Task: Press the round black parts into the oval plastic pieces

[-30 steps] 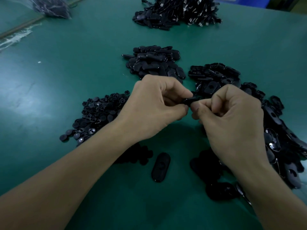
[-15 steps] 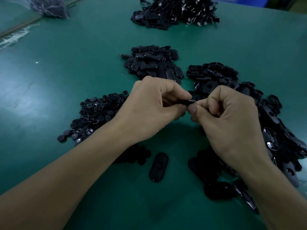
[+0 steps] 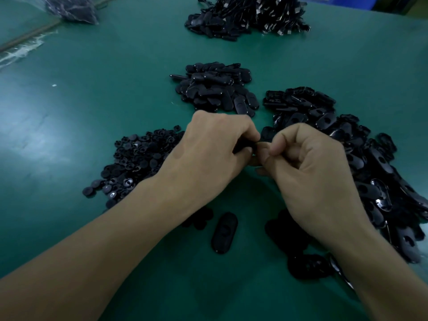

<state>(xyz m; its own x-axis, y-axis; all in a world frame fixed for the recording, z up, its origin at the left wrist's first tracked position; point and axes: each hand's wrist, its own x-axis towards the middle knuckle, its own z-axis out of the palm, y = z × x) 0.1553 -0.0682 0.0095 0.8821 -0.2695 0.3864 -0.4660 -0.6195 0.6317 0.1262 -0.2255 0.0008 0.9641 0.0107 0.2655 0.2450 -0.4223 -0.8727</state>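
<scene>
The held black piece (image 3: 245,148) sits between the two hands, above the green table (image 3: 92,93). Only a dark sliver of it shows, so whether a round part is already seated in it cannot be told.

The left hand (image 3: 215,156) has its fingers curled around the piece. The right hand (image 3: 310,174) pinches its near end with curled fingers, and the fingertips (image 3: 266,156) touch those of the left.

Change noted: over the last second the hands have drawn together, and the piece, earlier plainly visible in the gap, is now almost covered. In my judgement the press is under way or just finishing, and nothing has yet been released.

Surroundings:
- The pile of round black parts (image 3: 139,158) lies just left of the left hand.
- A pile of oval pieces (image 3: 215,89) lies beyond the left hand.
- A second, larger spread of ovals (image 3: 361,158) runs beside and beyond the right hand.
- A single oval piece (image 3: 224,232) lies between the wrists.
- More dark pieces (image 3: 308,265) lie under the right wrist.
- A far heap (image 3: 247,15) and a plastic bag (image 3: 71,8) lie well beyond both hands.

Obstruction: none to the press itself. The loose pieces under the right wrist could be swept aside when that hand reaches for the next part.
</scene>
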